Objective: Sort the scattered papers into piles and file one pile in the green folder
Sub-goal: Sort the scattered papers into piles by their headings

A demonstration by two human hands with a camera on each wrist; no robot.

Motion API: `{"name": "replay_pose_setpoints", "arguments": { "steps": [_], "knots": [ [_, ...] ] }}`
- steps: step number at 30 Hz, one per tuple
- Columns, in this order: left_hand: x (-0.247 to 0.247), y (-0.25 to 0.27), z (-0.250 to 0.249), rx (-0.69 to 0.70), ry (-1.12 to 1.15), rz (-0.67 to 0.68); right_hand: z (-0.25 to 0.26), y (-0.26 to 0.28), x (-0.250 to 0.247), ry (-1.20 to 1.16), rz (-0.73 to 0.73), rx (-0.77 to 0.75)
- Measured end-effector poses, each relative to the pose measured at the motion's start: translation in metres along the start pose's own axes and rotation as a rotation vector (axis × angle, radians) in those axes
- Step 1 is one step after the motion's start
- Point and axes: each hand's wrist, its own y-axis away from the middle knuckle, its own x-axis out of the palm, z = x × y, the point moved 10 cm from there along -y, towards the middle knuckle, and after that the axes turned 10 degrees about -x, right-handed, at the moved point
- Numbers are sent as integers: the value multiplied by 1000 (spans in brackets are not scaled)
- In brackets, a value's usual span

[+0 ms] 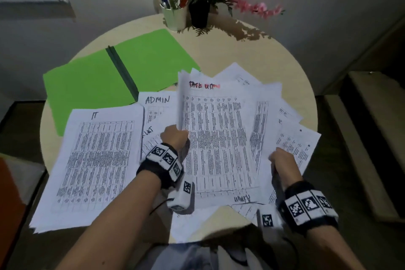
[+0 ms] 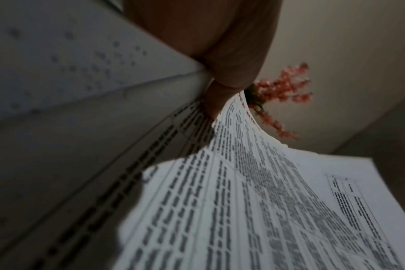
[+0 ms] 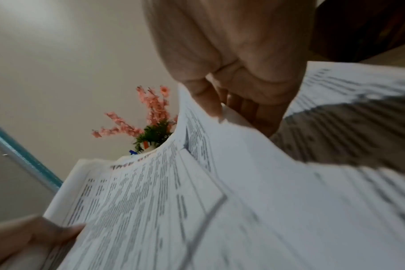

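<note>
- Head view: papers fanned across the round table. My left hand pinches the left edge of the bundle topped by the task list sheet, curling that edge upward. My right hand grips the fan's right side. Green folder lies open and flat at far left, well apart from both hands. IT pile sits near left; ADMIN sheet is between it and the fan.
- Left wrist view: thumb over the sheet edge, clamped on paper; other fingers hidden.
- Right wrist view: right fingers curled round a few sheets, the stack bowed between both hands.
- Step, I judge: read each heading, peel one sheet off, keep the grip on the edges, and don't drag neighbours off the table.
</note>
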Motion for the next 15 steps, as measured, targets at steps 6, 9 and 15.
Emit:
{"name": "replay_pose_setpoints", "arguments": {
  "steps": [6,9,15],
  "knots": [
    [55,40,-43,285,-350,75,-24,13,21,-69,83,87],
    [88,74,-61,525,-341,224,-17,11,12,181,45,3],
    [59,51,-57,467,-131,72,-33,31,-70,420,-410,170]
  ]
}}
